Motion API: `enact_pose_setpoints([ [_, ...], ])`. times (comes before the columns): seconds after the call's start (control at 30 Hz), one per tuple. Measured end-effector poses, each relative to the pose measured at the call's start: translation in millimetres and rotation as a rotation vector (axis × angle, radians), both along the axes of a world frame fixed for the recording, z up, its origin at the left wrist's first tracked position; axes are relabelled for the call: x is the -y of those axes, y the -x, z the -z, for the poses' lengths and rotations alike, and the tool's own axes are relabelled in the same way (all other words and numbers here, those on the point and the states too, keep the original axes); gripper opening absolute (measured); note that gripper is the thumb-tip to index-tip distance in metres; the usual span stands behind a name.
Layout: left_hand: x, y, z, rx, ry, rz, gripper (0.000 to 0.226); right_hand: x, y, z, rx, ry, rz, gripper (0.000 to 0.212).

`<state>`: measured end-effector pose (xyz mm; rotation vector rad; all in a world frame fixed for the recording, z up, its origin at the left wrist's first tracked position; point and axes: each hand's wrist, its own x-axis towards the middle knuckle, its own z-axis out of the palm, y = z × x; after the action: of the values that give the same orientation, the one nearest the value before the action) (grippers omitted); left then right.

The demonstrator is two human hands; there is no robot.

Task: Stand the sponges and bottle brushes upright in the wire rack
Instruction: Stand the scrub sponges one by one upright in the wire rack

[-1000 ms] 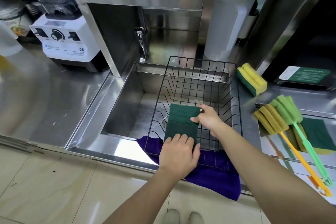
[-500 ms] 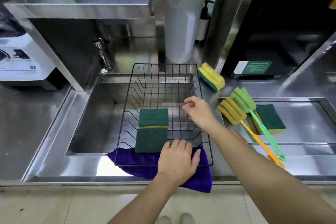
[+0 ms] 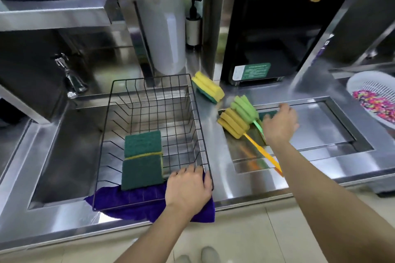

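A black wire rack [image 3: 197, 113] sits over the sink. Two green-and-yellow sponges [image 3: 142, 158] stand on edge at its near left. My left hand [image 3: 188, 188] rests on the rack's near right rim. My right hand [image 3: 280, 124] hovers open over the right basin, above a flat green sponge [image 3: 264, 115] that it mostly hides. Beside it lie a green bottle brush [image 3: 244, 105] and a yellow bottle brush [image 3: 233, 123] with an orange handle. Another yellow-and-green sponge [image 3: 208, 86] lies on the counter behind the rack.
A purple cloth [image 3: 128, 200] lies under the rack's near edge. A tap [image 3: 70, 80] stands at the back left of the sink. A white colander [image 3: 374, 96] of coloured bits sits at far right. A pump bottle [image 3: 193, 25] and a black machine [image 3: 267, 28] stand behind.
My right hand let go of the green sponge in the rack and moved right over the basin with the brushes. The view has swung to the right. My left hand stayed on the rack.
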<state>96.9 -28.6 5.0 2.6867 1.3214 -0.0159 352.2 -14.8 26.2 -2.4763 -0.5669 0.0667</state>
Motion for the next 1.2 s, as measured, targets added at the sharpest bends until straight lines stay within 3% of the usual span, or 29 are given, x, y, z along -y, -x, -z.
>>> enact_pose_setpoints([
  [0.13, 0.5, -1.5, 0.5, -0.023, 0.014, -0.015, 0.046, 16.8, -22.4, 15.9, -0.194, 0.191, 0.076, 0.066],
  [0.33, 2.4, -1.8, -0.3, -0.031, -0.018, -0.029, 0.040, 24.1, -32.5, 25.6, -0.476, 0.230, 0.068, 0.078],
  [0.47, 2.7, -1.9, 2.2, -0.032, -0.027, -0.042, 0.040, 26.5, -35.6, 20.4, -0.551, -0.080, 0.150, 0.061],
  [0.63, 3.0, -0.6, 2.7, 0.022, -0.036, -0.068, 0.038, 18.5, -34.2, -15.4, -0.399, -0.567, 0.195, 0.048],
  [0.73, 2.6, 1.7, -0.2, 0.046, -0.077, -0.081, 0.037, 1.8, -29.0, -34.9, -0.366, -0.668, 0.121, 0.053],
  [0.87, -5.5, 16.9, 0.2, 0.098, -0.119, -0.125, 0.038, -27.7, 2.2, -53.7, -0.523, -0.729, -0.098, 0.057],
  [1.03, -20.7, 52.3, -0.8, 0.129, -0.179, -0.254, 0.037, -62.7, 60.3, -56.5, -0.662, -0.688, -0.219, 0.050],
  [1.2, -30.3, 86.4, 5.7, 0.173, -0.202, -0.292, 0.043, -87.5, 112.2, -43.0, -0.600, -0.484, -0.430, 0.048],
])
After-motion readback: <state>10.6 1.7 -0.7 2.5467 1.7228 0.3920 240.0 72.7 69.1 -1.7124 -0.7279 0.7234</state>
